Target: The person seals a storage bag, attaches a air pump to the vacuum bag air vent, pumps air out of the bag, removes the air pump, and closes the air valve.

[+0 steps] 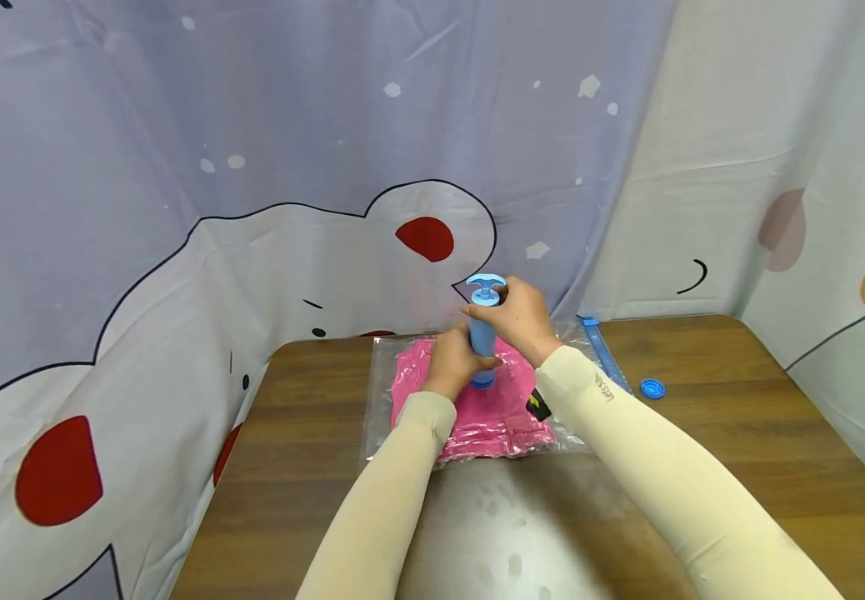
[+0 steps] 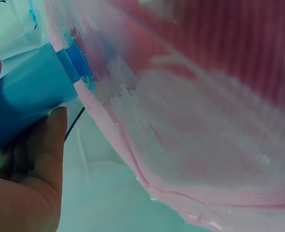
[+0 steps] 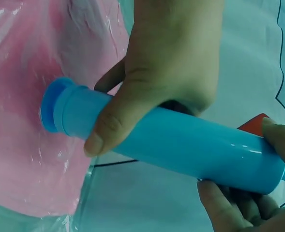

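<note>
A blue hand pump (image 1: 482, 337) stands upright on the valve of a clear vacuum bag (image 1: 383, 392). Pink folded fabric (image 1: 492, 425) fills the bag, its plastic wrinkled over it. My left hand (image 1: 451, 362) grips the pump's lower barrel, thumb across the front, as the right wrist view also shows. Up near the top of the barrel, my right hand (image 1: 518, 315) holds the pump with thumb and fingers, just below the light blue T-shaped handle (image 1: 486, 281). In the left wrist view the pump's narrow end meets the round blue valve (image 2: 83, 65).
A round blue cap (image 1: 652, 388) lies on the wooden table (image 1: 710, 417) to the right. The bag's blue zip slider (image 1: 589, 322) sits at the far end of its blue seal strip (image 1: 607, 357). A patterned curtain (image 1: 290, 125) hangs behind the table.
</note>
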Demonstrator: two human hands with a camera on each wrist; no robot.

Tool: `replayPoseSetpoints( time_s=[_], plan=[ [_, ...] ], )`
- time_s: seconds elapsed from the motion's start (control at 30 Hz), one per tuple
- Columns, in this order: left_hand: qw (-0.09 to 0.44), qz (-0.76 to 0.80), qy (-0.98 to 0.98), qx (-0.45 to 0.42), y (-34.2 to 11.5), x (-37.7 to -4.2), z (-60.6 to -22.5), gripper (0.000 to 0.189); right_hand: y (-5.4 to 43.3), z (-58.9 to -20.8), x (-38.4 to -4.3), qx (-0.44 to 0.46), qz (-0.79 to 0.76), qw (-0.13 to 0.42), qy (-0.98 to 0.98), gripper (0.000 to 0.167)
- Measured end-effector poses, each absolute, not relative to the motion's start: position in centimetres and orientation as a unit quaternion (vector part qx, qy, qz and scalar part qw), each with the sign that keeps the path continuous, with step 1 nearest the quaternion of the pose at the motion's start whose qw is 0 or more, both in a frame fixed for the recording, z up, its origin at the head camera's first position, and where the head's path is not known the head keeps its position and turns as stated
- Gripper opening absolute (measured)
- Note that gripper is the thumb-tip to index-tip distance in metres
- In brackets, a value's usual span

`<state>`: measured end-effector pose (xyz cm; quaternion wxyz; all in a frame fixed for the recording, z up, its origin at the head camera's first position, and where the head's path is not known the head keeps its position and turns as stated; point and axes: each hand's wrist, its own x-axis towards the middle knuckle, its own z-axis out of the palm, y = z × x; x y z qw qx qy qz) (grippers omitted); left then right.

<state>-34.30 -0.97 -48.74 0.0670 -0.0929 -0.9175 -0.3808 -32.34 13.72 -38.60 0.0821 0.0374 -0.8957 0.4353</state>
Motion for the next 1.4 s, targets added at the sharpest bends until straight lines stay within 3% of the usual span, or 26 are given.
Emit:
replayPoseSetpoints(
  time_s=[0.13, 0.3, 0.53, 0.73, 0.87, 1.0, 1.17, 1.33, 1.4],
  plan=[
    [0.003, -0.412, -0.901, -0.137, -2.6, -35.4, -49.6, 0.069, 13.9, -38.0, -32.4, 0.051, 0.426, 0.071, -0.900, 0.069],
    [-0.079, -0.459, -0.868, -0.175, -3.9, -34.3, -47.2, 0.075, 14.3, -37.5, -32.5, 0.063, 0.439, 0.036, -0.896, 0.061],
    [-0.092, -0.461, -0.863, -0.186, -4.1, -34.0, -47.4, 0.068, 14.3, -37.7, -32.4, 0.061, 0.456, 0.021, -0.888, 0.034],
    [-0.068, -0.438, -0.881, -0.165, -3.9, -34.0, -48.4, 0.061, 14.1, -38.1, -32.2, 0.069, 0.461, 0.018, -0.884, 0.035],
    [-0.024, -0.411, -0.898, -0.155, -3.3, -33.9, -48.4, 0.057, 14.2, -38.6, -31.9, 0.075, 0.482, 0.002, -0.873, 0.059],
    [0.029, -0.376, -0.916, -0.136, -2.3, -33.7, -48.7, 0.055, 14.0, -39.0, -31.8, 0.065, 0.499, 0.027, -0.864, 0.074],
    [0.059, -0.343, -0.930, -0.120, -1.4, -34.0, -49.3, 0.057, 13.5, -38.7, -31.7, 0.035, 0.471, 0.069, -0.879, 0.066],
    [0.044, -0.322, -0.939, -0.114, -1.9, -38.3, -53.3, 0.069, 13.2, -38.4, -31.8, 0.031, 0.434, 0.077, -0.897, 0.061],
    [0.061, -0.318, -0.939, -0.118, -2.0, -40.5, -55.7, 0.074, 13.2, -38.2, -31.9, 0.031, 0.430, 0.082, -0.899, 0.058]
  ],
)
